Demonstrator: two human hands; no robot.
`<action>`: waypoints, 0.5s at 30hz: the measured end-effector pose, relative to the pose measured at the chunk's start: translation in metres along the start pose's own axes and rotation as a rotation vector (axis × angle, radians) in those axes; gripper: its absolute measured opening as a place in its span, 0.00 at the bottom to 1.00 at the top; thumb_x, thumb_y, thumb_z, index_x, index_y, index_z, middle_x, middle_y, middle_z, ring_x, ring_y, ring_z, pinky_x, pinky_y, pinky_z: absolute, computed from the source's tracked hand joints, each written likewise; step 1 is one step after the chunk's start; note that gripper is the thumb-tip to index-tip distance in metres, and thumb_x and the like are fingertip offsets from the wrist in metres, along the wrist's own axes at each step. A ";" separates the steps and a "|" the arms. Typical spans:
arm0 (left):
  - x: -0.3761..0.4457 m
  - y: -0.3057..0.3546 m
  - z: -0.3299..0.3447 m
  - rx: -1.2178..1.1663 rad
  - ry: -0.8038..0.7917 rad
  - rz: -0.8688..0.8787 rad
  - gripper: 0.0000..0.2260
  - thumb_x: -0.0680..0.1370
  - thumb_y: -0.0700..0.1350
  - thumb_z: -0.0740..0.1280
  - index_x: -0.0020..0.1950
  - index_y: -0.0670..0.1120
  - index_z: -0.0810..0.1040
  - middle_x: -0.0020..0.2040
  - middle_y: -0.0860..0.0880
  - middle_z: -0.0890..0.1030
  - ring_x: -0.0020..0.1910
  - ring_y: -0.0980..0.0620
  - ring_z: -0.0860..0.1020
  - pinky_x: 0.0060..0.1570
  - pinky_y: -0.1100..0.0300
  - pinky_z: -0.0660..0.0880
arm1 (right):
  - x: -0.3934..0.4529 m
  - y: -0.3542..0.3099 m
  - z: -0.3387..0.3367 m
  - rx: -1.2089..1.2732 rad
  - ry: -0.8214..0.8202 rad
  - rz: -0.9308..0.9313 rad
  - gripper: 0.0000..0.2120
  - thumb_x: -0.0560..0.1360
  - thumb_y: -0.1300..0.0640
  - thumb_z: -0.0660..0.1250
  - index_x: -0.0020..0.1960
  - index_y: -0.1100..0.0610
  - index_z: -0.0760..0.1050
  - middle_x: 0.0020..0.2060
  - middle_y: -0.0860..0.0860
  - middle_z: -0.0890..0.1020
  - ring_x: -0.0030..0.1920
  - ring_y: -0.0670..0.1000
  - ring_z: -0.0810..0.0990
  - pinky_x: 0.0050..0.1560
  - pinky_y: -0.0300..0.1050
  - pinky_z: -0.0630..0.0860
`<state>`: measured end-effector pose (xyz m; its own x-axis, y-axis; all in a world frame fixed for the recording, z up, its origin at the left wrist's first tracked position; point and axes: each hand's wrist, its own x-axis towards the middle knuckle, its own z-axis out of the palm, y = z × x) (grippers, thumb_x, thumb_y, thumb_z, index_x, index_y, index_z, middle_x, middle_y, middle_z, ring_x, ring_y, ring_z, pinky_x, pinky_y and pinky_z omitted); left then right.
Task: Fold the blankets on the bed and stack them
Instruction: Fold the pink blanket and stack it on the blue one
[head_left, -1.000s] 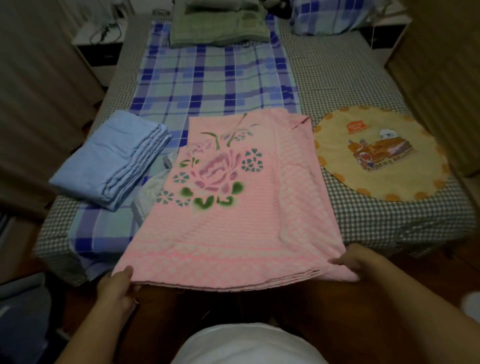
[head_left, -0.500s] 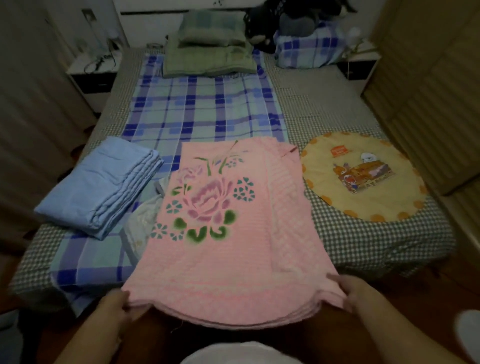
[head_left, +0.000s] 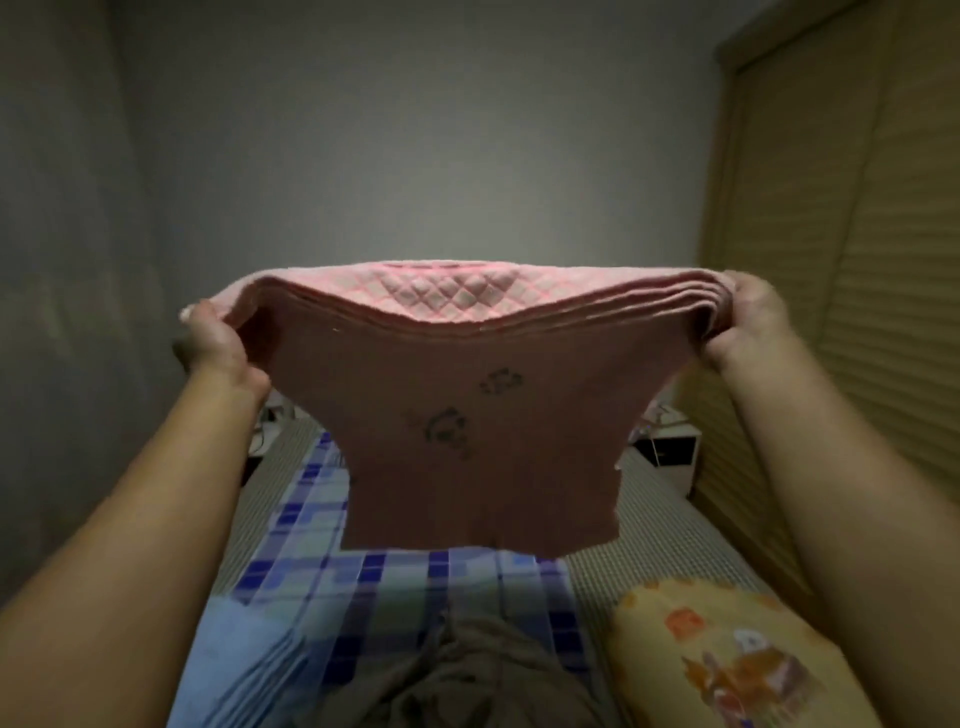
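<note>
Overhead, a dim bedroom: a plain grey wall fills the top of the view, with a ribbed wooden wardrobe door (head_left: 841, 260) along the right side. Below lies the bed (head_left: 670, 525), covered in a small grey check, with a blue and white plaid sheet (head_left: 363, 566) running down its middle. At the lower left sits a folded pale blue blanket (head_left: 244, 670), and at the lower right a round yellow cushion (head_left: 727, 660) printed with a cartoon picture. A crumpled brownish cloth (head_left: 478, 675) lies between them at the bottom edge. A small bedside table (head_left: 670, 447) shows beside the bed on the far right.

Both bare forearms reach up and outward from the bottom corners. The left hand (head_left: 218, 343) clutches the left upper corner of a folded pink quilted blanket (head_left: 467, 426), fingers curled around its layered edge. The right hand (head_left: 743, 322) pinches the right upper corner in the same way. The pink blanket hangs in the air between the hands, lifted above the bed, its top edge sagging in the middle and its lower edge dangling free over the plaid sheet
</note>
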<state>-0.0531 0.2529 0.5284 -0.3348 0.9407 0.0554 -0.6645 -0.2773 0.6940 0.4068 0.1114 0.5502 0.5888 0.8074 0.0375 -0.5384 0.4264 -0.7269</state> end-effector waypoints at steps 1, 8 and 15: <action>-0.010 0.003 0.001 0.095 -0.042 -0.052 0.17 0.79 0.49 0.59 0.59 0.44 0.82 0.53 0.42 0.84 0.49 0.41 0.83 0.43 0.45 0.82 | 0.002 0.005 0.001 -0.106 0.062 -0.038 0.16 0.76 0.60 0.62 0.32 0.61 0.80 0.27 0.47 0.77 0.27 0.48 0.77 0.25 0.35 0.72; -0.043 0.049 0.033 -0.144 -0.094 0.073 0.16 0.80 0.47 0.59 0.59 0.42 0.81 0.56 0.41 0.83 0.52 0.43 0.83 0.58 0.44 0.78 | -0.011 -0.046 0.016 -0.267 0.074 -0.254 0.16 0.79 0.63 0.59 0.35 0.63 0.78 0.34 0.59 0.84 0.34 0.51 0.84 0.26 0.40 0.77; -0.069 0.061 0.003 0.020 0.031 0.020 0.08 0.82 0.39 0.59 0.44 0.45 0.74 0.52 0.45 0.80 0.49 0.49 0.76 0.50 0.52 0.70 | -0.057 -0.053 -0.027 -0.534 0.066 0.016 0.10 0.76 0.70 0.55 0.36 0.64 0.68 0.30 0.61 0.75 0.15 0.47 0.71 0.15 0.40 0.68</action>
<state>-0.0681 0.1713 0.5691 -0.3686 0.9284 0.0471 -0.6440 -0.2916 0.7073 0.4181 0.0317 0.5677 0.6291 0.7773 -0.0069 -0.1761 0.1338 -0.9752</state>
